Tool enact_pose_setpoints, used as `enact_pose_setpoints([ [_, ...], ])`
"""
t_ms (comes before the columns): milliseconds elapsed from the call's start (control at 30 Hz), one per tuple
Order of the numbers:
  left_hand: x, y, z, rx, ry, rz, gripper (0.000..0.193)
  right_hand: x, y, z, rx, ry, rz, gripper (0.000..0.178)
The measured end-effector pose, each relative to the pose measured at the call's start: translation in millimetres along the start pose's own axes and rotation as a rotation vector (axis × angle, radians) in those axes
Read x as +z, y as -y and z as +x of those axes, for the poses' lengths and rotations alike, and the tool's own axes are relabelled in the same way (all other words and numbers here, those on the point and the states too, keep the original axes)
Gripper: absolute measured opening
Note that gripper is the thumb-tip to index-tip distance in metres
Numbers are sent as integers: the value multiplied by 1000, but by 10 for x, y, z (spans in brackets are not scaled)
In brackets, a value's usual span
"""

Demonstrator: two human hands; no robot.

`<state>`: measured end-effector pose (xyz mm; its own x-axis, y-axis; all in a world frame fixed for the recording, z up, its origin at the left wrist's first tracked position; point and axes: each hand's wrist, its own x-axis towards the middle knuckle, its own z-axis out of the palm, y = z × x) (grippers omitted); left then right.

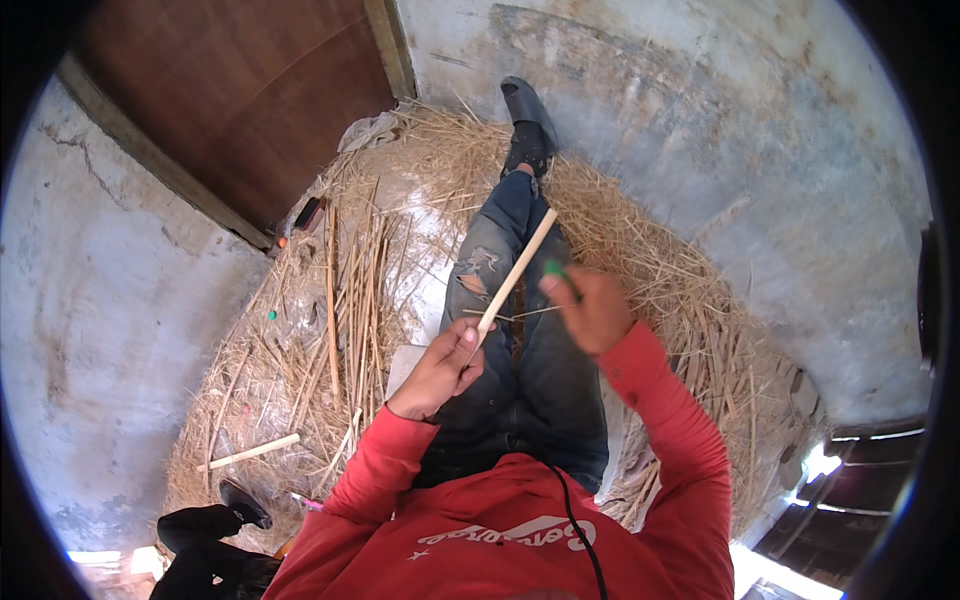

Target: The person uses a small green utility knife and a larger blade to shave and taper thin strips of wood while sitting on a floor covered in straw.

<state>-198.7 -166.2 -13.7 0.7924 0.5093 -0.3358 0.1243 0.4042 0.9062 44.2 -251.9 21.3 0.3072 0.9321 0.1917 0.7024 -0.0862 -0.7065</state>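
My left hand point(440, 370) is closed round the lower end of a pale, flat bamboo strip point(522, 262). The strip slants up and away to the right above my legs. Just right of it, my right hand point(592, 312) is curled round a small tool with a green handle point(556, 268). Motion smears this hand a little, and I cannot make out the tool's blade or tip. A gap shows between the tool and the strip. Thin slivers point(535, 312) lie across my lap in dark, torn jeans point(480, 400).
Long thin sticks point(360, 290) lie on the straw-covered floor to my left, with a loose pale strip point(250, 452) nearer. Straw point(650, 240) also heaps along the right wall point(700, 130). A brown door point(240, 90) stands far left. Another person's dark-clothed leg point(205, 530) shows at lower left.
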Motion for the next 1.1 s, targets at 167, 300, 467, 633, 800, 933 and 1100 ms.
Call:
enact_pose_setpoints([
  [167,54,-56,92,-130,-30,-204,34,489,98,-207,-94,155,-69,47],
  [300,32,54,107,-190,-77,-188,32,483,-44,-118,-86,149,-224,49],
  [467,53,226,-82,-255,-14,-179,36,366,-716,343,192,-111,-116,59],
  [633,-134,264,-438,-282,109,-231,40,-306,-1924,613,358,-523,-93,70],
  [800,-498,-107,-212,107,-294,295,37,-214,-1385,504,321,-332,280,58],
  [933,-749,-1045,-149,758,-855,786,29,-14,-753,394,209,-284,310,44],
  [1100,-699,-1833,-240,1551,-1228,218,37,240,-112,288,47,-51,488,33],
])
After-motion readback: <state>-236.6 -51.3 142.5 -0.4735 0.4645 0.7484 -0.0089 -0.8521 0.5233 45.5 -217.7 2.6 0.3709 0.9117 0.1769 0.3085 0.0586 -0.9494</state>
